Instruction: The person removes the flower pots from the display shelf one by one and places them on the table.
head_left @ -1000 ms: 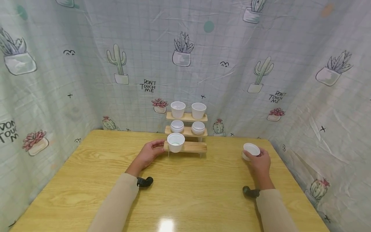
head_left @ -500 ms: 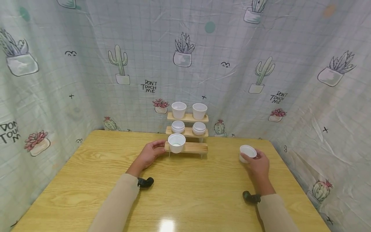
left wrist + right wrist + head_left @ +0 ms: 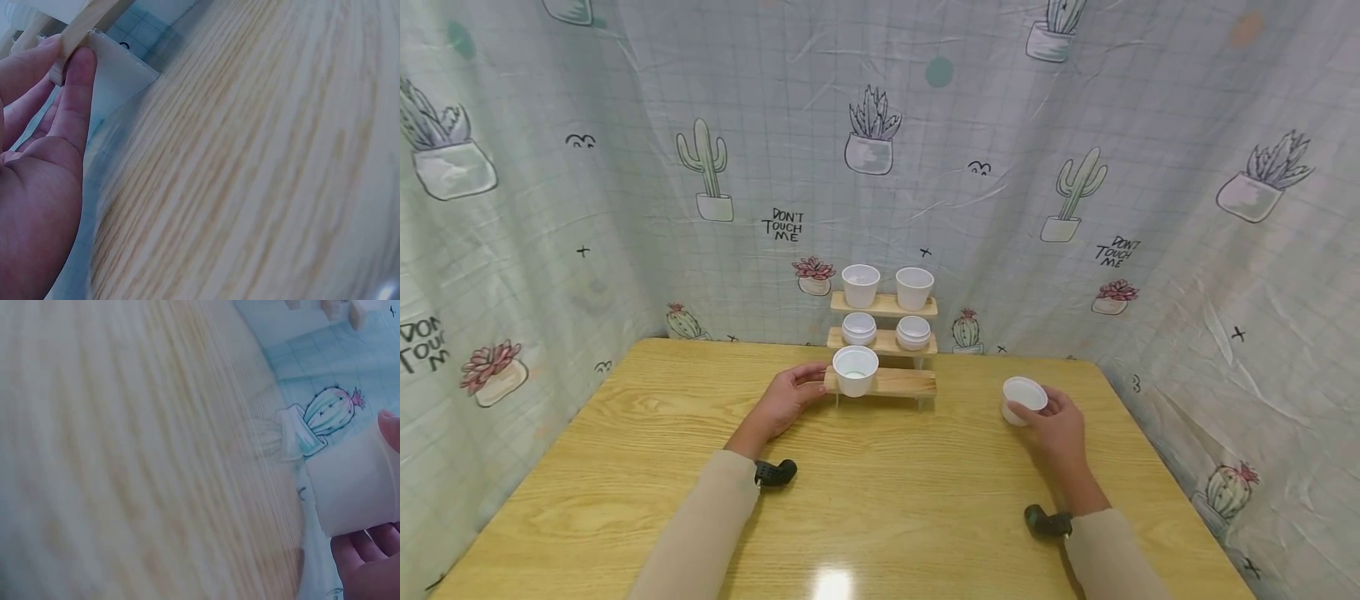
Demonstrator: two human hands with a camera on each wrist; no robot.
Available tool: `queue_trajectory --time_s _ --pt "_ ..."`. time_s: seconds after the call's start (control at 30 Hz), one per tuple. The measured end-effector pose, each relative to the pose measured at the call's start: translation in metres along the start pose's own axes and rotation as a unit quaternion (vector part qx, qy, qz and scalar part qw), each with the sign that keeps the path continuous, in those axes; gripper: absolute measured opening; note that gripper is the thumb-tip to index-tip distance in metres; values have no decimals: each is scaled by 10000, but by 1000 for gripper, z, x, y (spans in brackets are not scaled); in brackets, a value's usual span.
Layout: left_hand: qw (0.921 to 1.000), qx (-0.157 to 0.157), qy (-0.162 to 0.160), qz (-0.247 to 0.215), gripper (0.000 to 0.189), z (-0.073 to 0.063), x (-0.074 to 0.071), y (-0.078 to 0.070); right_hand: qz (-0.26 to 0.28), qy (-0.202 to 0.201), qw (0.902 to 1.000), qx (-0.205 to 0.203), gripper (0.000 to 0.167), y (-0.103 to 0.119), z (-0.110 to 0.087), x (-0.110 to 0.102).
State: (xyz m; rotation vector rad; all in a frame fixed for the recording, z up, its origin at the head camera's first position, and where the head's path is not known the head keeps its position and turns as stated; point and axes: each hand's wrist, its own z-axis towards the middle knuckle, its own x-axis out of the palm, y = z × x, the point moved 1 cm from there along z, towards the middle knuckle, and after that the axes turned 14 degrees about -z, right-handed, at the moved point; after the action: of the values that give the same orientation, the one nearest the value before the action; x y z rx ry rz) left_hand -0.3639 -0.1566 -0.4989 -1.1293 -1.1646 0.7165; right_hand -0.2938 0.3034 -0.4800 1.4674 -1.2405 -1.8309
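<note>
A three-step display stand with wooden shelves (image 3: 904, 382) stands at the back middle of the table. My left hand (image 3: 786, 402) pinches the left end of its lowest shelf; the left wrist view shows thumb and fingers on the wooden board (image 3: 80, 31). On that shelf, at the left, sits a white pot (image 3: 855, 372). To the right of the stand, my right hand (image 3: 1057, 427) grips another white pot (image 3: 1022, 402), held upright with its mouth up. In the right wrist view the side of this pot (image 3: 353, 487) shows between thumb and fingers.
Two short white pots (image 3: 913, 332) stand on the middle shelf and two taller white pots (image 3: 914, 288) on the top one. Behind the wooden table (image 3: 880, 500) hangs a cactus-print curtain (image 3: 970, 108), which also runs along both sides.
My right hand has carried its white pot leftward, closer to the stand. The left hand keeps its hold on the lowest shelf, and the stand has not moved.
</note>
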Motion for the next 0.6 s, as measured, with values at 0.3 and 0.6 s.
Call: queue_trajectory --time_s 0.3,0.6 --pt "10000 23 26 -24 57 0 -3 1 -191 357 9992 -64 91 4 -5 4" --pt "10000 53 39 -51 57 1 -2 2 102 343 9981 -503 82 15 -16 10"
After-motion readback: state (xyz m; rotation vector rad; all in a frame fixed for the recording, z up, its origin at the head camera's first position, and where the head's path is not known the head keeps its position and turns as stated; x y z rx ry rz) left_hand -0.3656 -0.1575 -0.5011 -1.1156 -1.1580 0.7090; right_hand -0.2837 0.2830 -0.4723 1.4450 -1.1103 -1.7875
